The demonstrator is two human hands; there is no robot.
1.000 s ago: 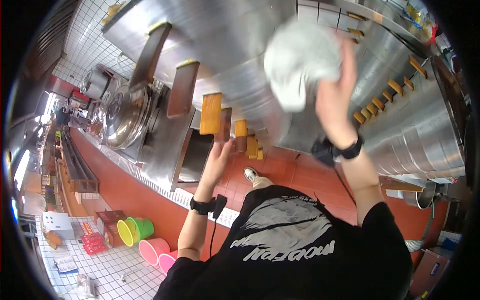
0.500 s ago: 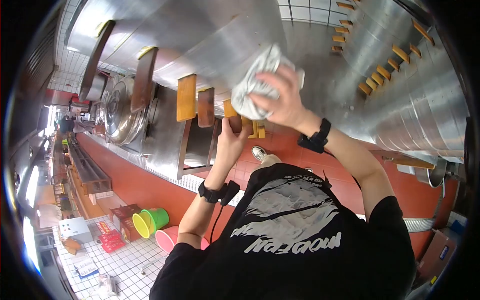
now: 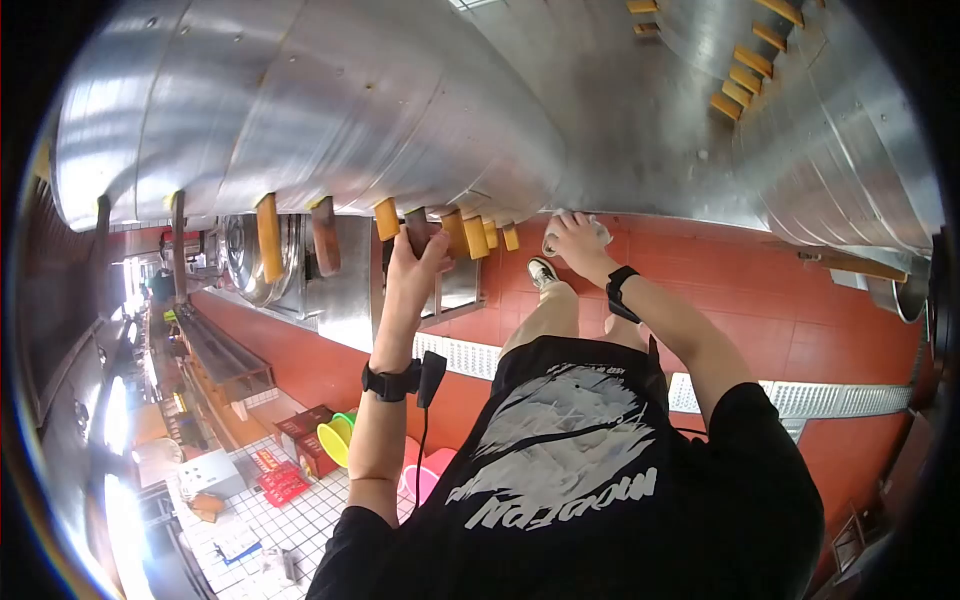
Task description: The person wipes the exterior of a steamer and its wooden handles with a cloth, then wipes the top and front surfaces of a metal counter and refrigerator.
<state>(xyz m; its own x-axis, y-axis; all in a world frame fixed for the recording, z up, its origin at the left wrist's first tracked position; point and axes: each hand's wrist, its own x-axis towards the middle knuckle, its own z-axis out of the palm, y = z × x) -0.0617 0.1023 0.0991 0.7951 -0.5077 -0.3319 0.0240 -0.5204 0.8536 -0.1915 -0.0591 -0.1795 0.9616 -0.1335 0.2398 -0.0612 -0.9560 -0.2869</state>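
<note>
My left hand (image 3: 415, 268) grips a dark wooden block (image 3: 417, 232), one of several wooden pieces along the lower edge of a large metal surface (image 3: 330, 100). Yellow-brown blocks (image 3: 387, 218) stand on both sides of it. To the right, my right hand (image 3: 580, 245) is closed on a whitish cloth (image 3: 603, 232) at the metal edge, just above the red floor. Part of the cloth is hidden under the fingers.
A second metal surface (image 3: 850, 150) with wooden blocks (image 3: 748, 78) rises at the right. Pink (image 3: 432, 470) and yellow (image 3: 334, 440) tubs stand by a white tiled surface (image 3: 325, 495) at lower left. A shiny round metal lid (image 3: 250, 262) lies at left.
My right hand and the cloth have moved down to the metal's lower edge. My left hand has shifted left in view, still at the wooden blocks. The whole view has tilted.
</note>
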